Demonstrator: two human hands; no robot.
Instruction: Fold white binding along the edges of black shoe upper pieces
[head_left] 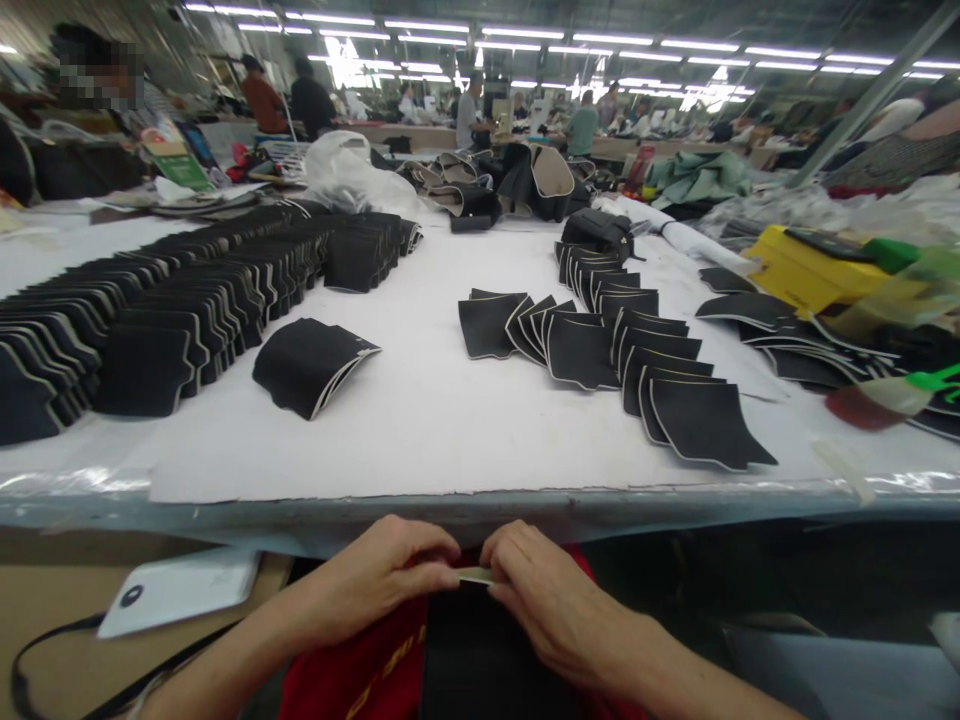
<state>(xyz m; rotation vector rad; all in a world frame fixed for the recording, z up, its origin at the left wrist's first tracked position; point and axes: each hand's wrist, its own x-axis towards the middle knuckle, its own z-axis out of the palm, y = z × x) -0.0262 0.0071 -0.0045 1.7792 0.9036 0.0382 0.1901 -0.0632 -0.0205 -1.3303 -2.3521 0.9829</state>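
Note:
My left hand [405, 565] and my right hand [534, 590] are close together just below the table's front edge. Both pinch the pale upper edge of a black panel [469, 660], which hangs down over a red cloth [382, 655] with yellow lettering. The fingertips of each hand are closed on that edge, a short gap apart. On the table ahead lies a small stack of black panels [311, 362] with pale edges. Further right, a fanned row of similar black panels [697, 415] runs away from me.
Long rows of black panels [150, 360] stand at the left. A yellow box [814, 268] and a bottle with reddish liquid [874, 400] are at the right. Clear plastic bags [352, 170] lie at the back. Beside my left arm is a white phone-like device [180, 590] with a strap.

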